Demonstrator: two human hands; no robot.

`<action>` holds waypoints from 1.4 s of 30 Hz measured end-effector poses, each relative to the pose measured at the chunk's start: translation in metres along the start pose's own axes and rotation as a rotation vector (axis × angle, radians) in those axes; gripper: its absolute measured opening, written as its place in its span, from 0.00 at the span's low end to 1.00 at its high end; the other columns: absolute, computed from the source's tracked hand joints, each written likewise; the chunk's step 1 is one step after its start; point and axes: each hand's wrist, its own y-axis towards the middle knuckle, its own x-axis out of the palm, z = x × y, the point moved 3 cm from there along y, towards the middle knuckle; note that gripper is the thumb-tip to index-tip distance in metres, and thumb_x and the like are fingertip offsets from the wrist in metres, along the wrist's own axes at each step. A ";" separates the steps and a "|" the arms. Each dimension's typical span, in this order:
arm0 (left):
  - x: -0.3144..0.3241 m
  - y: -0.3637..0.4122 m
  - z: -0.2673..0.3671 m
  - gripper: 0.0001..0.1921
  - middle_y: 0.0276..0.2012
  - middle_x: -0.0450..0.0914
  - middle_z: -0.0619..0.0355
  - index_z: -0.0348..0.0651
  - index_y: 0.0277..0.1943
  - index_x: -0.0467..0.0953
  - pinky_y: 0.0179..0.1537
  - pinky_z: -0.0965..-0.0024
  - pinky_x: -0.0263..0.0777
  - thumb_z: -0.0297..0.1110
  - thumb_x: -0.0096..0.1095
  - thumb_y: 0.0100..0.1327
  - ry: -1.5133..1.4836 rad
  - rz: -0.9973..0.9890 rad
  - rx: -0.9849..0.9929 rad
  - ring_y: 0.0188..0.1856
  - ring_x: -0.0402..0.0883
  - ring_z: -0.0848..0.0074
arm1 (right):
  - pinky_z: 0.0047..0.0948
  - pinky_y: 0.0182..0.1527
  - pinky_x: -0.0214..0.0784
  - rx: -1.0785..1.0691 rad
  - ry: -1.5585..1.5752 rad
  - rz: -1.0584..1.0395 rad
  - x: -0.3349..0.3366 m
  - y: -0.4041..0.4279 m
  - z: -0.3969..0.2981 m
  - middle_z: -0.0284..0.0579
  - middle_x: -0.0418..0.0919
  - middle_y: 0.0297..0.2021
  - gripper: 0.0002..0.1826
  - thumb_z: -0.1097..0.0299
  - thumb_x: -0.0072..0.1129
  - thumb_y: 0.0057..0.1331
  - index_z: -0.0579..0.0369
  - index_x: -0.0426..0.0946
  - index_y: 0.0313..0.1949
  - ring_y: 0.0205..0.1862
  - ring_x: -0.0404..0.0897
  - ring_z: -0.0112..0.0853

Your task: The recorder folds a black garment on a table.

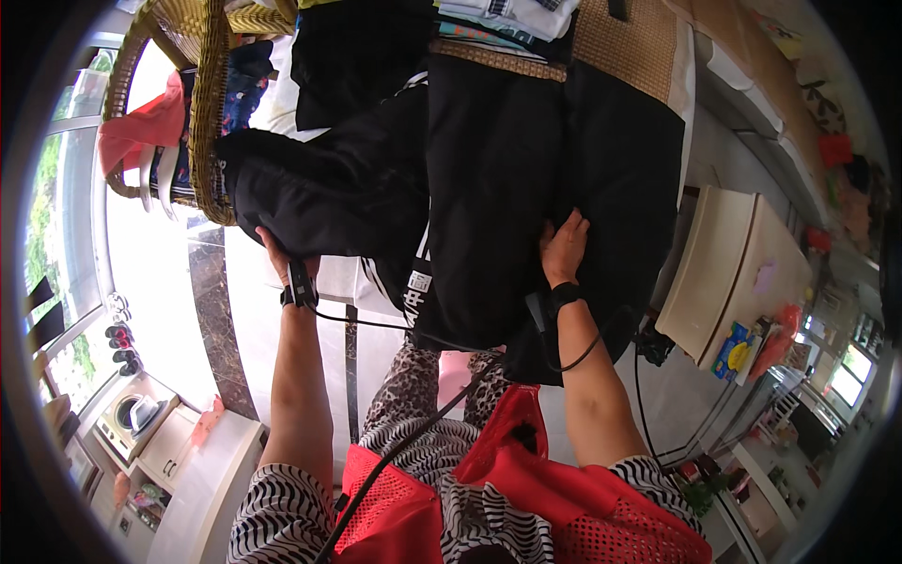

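A large black garment [493, 183] with white lettering and stripes lies spread over a table, its near edge hanging down. My left hand [280, 259] is at the near edge of its left part, most fingers hidden under or behind the cloth, so its grip is unclear. Flat against the black cloth, right of the middle, rests my right hand [566, 245], its fingertips partly hidden in a fold. Both wrists carry black straps, and a device with a cable sits on the left one. Another black cloth [359, 56] lies beyond.
Folded clothes [507, 25] lie at the back on a woven mat [627, 49]. A wicker chair [204, 141] holding a pink cloth [151, 123] stands at the left. At the right is a pale cabinet [712, 275] with packages on it. A black cable [409, 440] crosses before my body.
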 end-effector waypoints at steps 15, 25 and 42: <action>0.030 -0.016 -0.062 0.44 0.66 0.68 0.56 0.43 0.68 0.62 0.68 0.58 0.58 0.70 0.55 0.60 0.050 0.073 -0.059 0.64 0.69 0.62 | 0.40 0.60 0.64 0.019 0.156 -0.114 0.015 0.019 0.028 0.61 0.72 0.53 0.22 0.68 0.45 0.70 0.63 0.63 0.61 0.56 0.71 0.54; 0.008 0.020 0.031 0.44 0.64 0.69 0.49 0.38 0.68 0.61 0.65 0.52 0.66 0.65 0.59 0.60 0.102 0.004 0.196 0.63 0.70 0.58 | 0.24 0.54 0.65 0.388 1.101 -0.246 -0.043 0.017 0.061 0.38 0.78 0.49 0.21 0.63 0.54 0.71 0.61 0.71 0.60 0.50 0.74 0.25; 0.262 -0.175 -0.065 0.27 0.67 0.63 0.50 0.36 0.68 0.63 0.67 0.62 0.57 0.35 0.51 0.68 0.972 -0.567 0.562 0.67 0.63 0.65 | 0.25 0.65 0.53 0.446 1.215 -0.203 -0.140 0.010 0.065 0.42 0.74 0.57 0.30 0.49 0.53 0.72 0.60 0.68 0.64 0.61 0.68 0.28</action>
